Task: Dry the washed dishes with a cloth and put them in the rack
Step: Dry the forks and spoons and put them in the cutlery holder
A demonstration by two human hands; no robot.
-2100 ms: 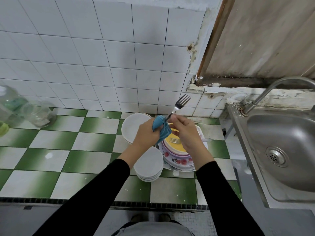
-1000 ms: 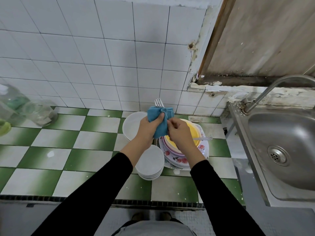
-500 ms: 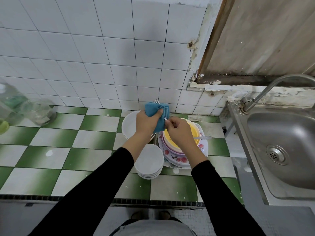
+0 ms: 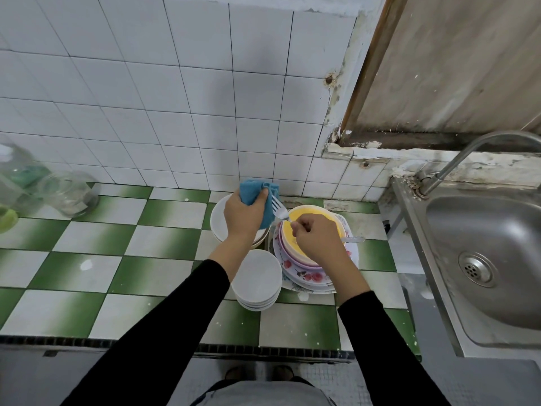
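My left hand [image 4: 244, 218] grips a bunched blue cloth [image 4: 253, 193] above a white plate [image 4: 218, 219]. My right hand [image 4: 316, 235] pinches the handle of a metal fork [image 4: 278, 209], whose tines point up and left, bare beside the cloth. Under my right hand sits a stack of plates with a yellow bowl [image 4: 310, 218] on top and a flowered plate [image 4: 307, 278] at the bottom. A piece of cutlery [image 4: 352, 239] sticks out to the right of the stack. A pile of white bowls [image 4: 257, 281] stands in front.
A steel sink [image 4: 483, 259] with a curved tap [image 4: 456, 162] lies to the right. Glass jars [image 4: 68, 193] stand at the far left of the green and white tiled counter [image 4: 117, 259]. A tiled wall rises behind.
The fork has slid out of the cloth, so its tines now show. My right hand drew it down and right while my left hand kept the cloth.
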